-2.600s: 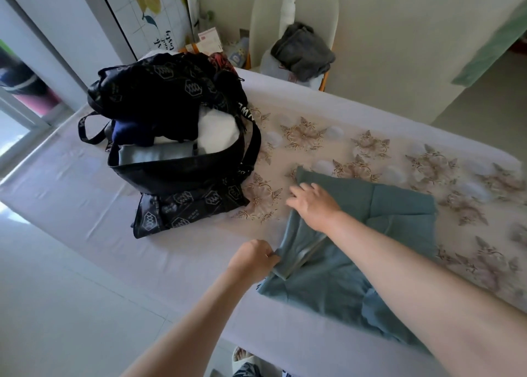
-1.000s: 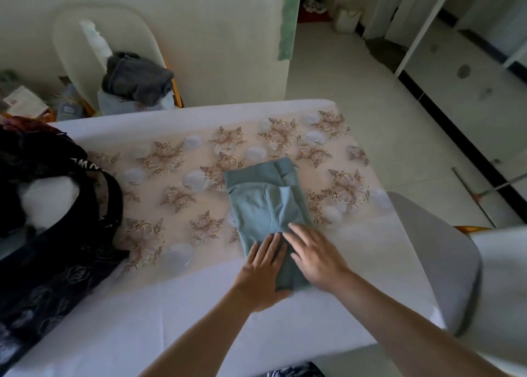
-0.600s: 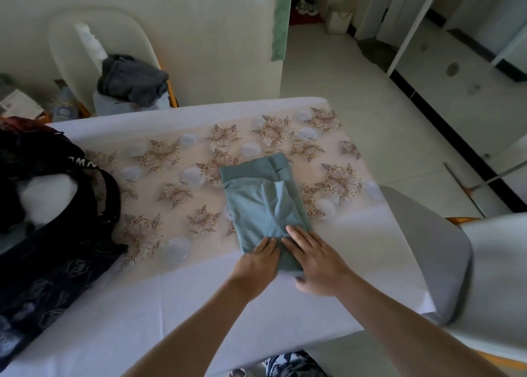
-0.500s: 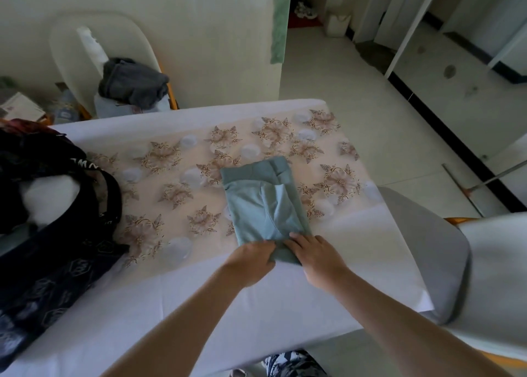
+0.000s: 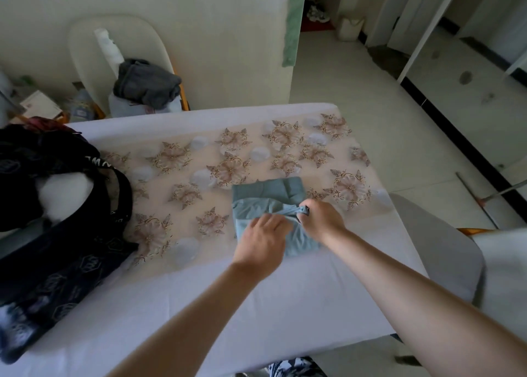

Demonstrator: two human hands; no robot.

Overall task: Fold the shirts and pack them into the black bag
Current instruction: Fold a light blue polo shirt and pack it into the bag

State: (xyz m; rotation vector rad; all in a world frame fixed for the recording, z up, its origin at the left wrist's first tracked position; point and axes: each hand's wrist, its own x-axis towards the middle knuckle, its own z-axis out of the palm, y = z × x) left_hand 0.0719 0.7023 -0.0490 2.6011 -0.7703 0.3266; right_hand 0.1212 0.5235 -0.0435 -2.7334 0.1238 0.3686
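Where it had lain flat, my right hand (image 5: pixel 322 220) pinched up the shirt (image 5: pixel 265 194) by its near hem. My left hand (image 5: pixel 262 239) was blurred and I couldn't tell its hold. Bagging neared.

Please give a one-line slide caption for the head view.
Right hand pinches a fold of the teal shirt, left hand on it, black bag nearby.

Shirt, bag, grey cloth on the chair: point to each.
shirt (image 5: pixel 265 195): head view, on its far folded part.
bag (image 5: pixel 71 265): head view, on its patterned side.
grey cloth (image 5: pixel 145 81): head view, on its middle.
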